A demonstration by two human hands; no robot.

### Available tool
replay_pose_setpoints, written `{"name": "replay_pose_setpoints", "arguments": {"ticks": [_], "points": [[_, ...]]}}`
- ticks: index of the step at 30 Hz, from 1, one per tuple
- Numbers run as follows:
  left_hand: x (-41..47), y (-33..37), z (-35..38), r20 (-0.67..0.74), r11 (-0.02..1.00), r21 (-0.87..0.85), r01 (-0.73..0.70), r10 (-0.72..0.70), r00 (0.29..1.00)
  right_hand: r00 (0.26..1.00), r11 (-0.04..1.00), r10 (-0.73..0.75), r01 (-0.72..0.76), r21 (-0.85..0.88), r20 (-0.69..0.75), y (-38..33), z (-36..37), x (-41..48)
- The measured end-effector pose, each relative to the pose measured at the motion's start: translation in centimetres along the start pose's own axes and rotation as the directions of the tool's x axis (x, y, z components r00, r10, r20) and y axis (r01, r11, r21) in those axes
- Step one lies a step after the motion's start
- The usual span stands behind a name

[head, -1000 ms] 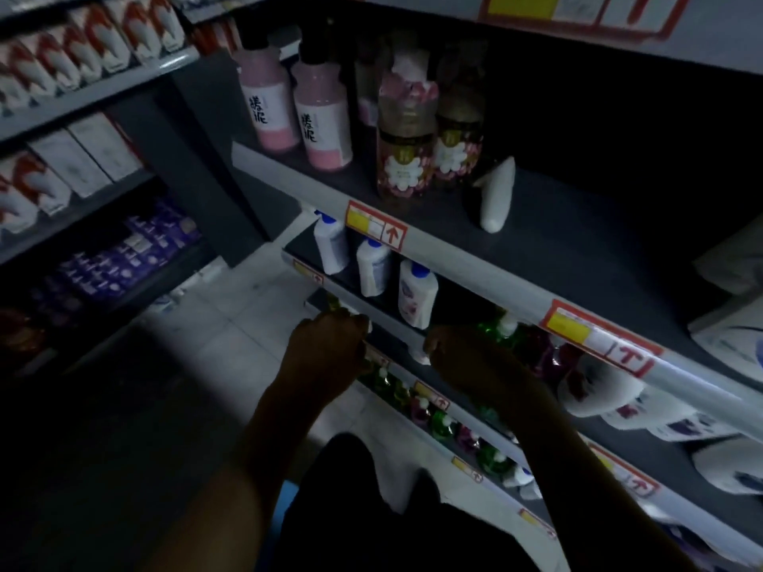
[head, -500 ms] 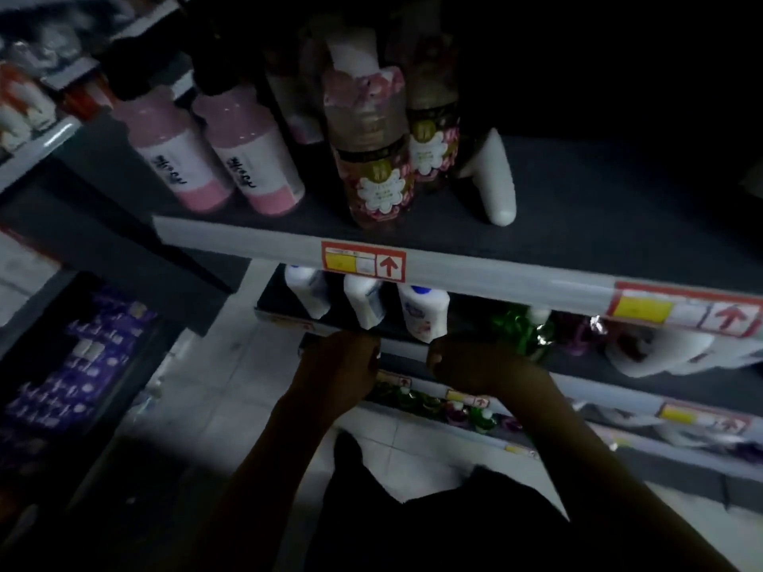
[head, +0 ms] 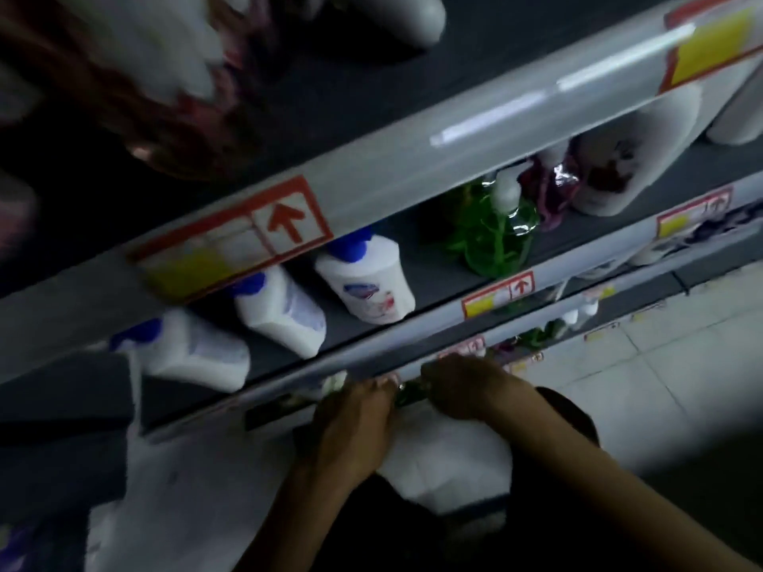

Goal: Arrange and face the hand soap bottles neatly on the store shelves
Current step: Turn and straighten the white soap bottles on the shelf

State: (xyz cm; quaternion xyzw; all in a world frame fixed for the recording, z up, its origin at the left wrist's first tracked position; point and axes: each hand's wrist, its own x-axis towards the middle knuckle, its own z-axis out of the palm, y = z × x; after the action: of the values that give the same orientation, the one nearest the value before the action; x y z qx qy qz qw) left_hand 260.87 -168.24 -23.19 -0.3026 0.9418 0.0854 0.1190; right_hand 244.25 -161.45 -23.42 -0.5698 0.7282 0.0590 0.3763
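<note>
1. Both hands are seen low at the front lip of a lower shelf, the left hand (head: 355, 423) and the right hand (head: 462, 390) set close together with a narrow gap between them.
2. In that gap a small dark-green bottle (head: 408, 393) is glimpsed, just under the grey metal shelf edge (head: 413, 324); it appears to be touched from both sides, though blur and shadow leave this uncertain.
3. The left hand's fingers (head: 382, 383) are curled toward the green bottle; whether they are pinched on it cannot be told. The right hand is bunched into a loose fist, and its hold cannot be told either.
4. The bottle lies straight ahead of the knuckles, between the two hands and about equally near each; its long axis cannot be made out.
5. On the shelf above, three white plastic soap bottles with blue caps (head: 363, 278) are stood in a row, and a clear green pump bottle (head: 495, 229) is set to their right, well apart from the hands.
6. The facing step on the lower shelf is judged to be in hand; the upper row looks fairly even already.
</note>
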Motion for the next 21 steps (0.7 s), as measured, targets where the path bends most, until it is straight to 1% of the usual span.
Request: {"name": "replay_pose_setpoints", "arguments": {"ticks": [1, 3, 4, 5, 7, 8, 9, 11, 12, 13, 15, 16, 19, 21], "points": [[0.8, -0.1, 2.6, 0.045, 0.999, 0.035, 0.004, -0.006, 0.999, 1.000, 1.000, 0.003, -0.002, -0.026, 0.022, 0.9, 1.8, 1.8], [2.9, -0.6, 8.1, 0.187, 0.996, 0.093, -0.003, -0.014, 0.982, 0.998, 0.995, 0.004, 0.002, -0.096, 0.062, 2.7, 4.9, 5.3], [4.0, -1.1, 10.8, 0.230, 0.993, 0.120, -0.019, -0.009, 0.973, 0.998, 0.990, -0.009, 0.016, -0.140, 0.055, 3.5, 6.3, 6.9], [4.9, -1.6, 13.1, 0.223, 0.993, 0.115, -0.031, 0.005, 0.975, 0.999, 0.983, -0.025, 0.030, -0.180, 0.028, 4.3, 7.6, 8.6], [6.5, -2.7, 17.9, 0.107, 0.995, 0.087, -0.054, 0.044, 0.993, 0.997, 0.954, -0.072, 0.057, -0.293, -0.041, 5.7, 10.2, 11.5], [7.1, -3.2, 20.1, 0.062, 0.994, 0.101, -0.042, 0.036, 0.997, 0.993, 0.940, -0.093, 0.065, -0.334, -0.067, 6.1, 11.6, 12.8], [7.9, -3.7, 22.2, 0.090, 0.993, 0.113, -0.016, 0.006, 0.996, 0.988, 0.927, -0.125, 0.084, -0.366, -0.090, 6.2, 12.9, 13.8], [9.9, -5.3, 25.8, 0.060, 0.983, 0.166, 0.071, -0.082, 0.995, 0.969, 0.889, -0.220, 0.151, -0.431, -0.113, 6.1, 15.2, 15.6], [10.4, -6.3, 26.9, 0.103, 0.974, 0.191, 0.119, -0.140, 0.985, 0.961, 0.883, -0.254, 0.185, -0.430, -0.108, 5.6, 16.0, 16.3], [10.2, -7.3, 27.7, 0.103, 0.975, 0.168, 0.143, -0.162, 0.981, 0.957, 0.892, -0.263, 0.195, -0.408, -0.119, 5.0, 16.6, 16.6], [8.0, -8.0, 27.1, -0.035, 0.975, 0.078, 0.206, -0.204, 0.978, 0.941, 0.894, -0.291, 0.203, -0.400, -0.173, 3.1, 17.5, 16.3], [5.9, -7.8, 26.2, -0.054, 0.976, 0.050, 0.212, -0.209, 0.976, 0.933, 0.891, -0.305, 0.208, -0.404, -0.191, 1.9, 17.9, 15.8], [0.4, -7.4, 22.6, -0.146, 0.955, 0.056, 0.290, -0.279, 0.949, 0.905, 0.889, -0.335, 0.211, -0.406, -0.263, -1.2, 18.1, 13.4], [-2.3, -8.0, 20.6, -0.232, 0.941, 0.037, 0.337, -0.320, 0.918, 0.852, 0.878, -0.373, 0.197, -0.435, -0.367, -3.2, 17.5, 11.9]]}}
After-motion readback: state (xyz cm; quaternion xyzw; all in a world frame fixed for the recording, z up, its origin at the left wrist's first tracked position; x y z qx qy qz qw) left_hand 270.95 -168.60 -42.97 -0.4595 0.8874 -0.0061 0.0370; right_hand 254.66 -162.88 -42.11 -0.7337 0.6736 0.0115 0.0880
